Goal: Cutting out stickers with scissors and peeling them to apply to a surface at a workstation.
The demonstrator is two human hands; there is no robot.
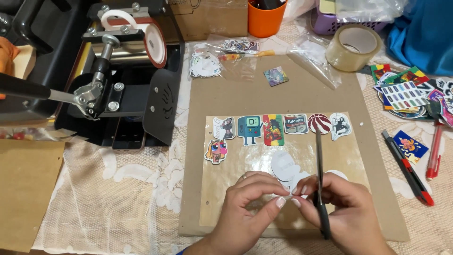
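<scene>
left hand point(245, 208): low on the board, thumb and forefinger pinched narrow on a small white sticker backing point(284, 189) where both hands meet
right hand point(342, 208): fingertips closed on the same white piece from the other side; it also grips black tweezers point(321, 184), which run straight up from the fist toward the row of stickers
clear sheet point(245, 165): a glossy film flat on the brown cardboard board point(302, 94); its lower edge is hidden under the hands
sticker row point(283, 126): six stickers side by side along the film's top edge, a seventh round-faced one point(216, 151) just below the left end; the tweezers' tip lies just under the ball-shaped sticker point(319, 123)
white cutouts point(283, 165): pale blank shapes on the film right above the hands
open room: bare film between the low left sticker and the cutouts; bare board above the row up to a small square sticker point(275, 75)
left side: a black press machine point(118, 80) with a lever handle stands off the board's left edge, its base close to that edge
right side: a red and black utility knife point(408, 167), a red pen point(434, 151) and a loose sticker point(409, 145) lie just off the board's right edge; a heap of stickers point(410, 94) behind them
back edge: a tape roll point(353, 47), plastic bags point(311, 59), an orange cup point(266, 19)
desk point(127, 189): covered by a white lace cloth, bare at lower left
</scene>
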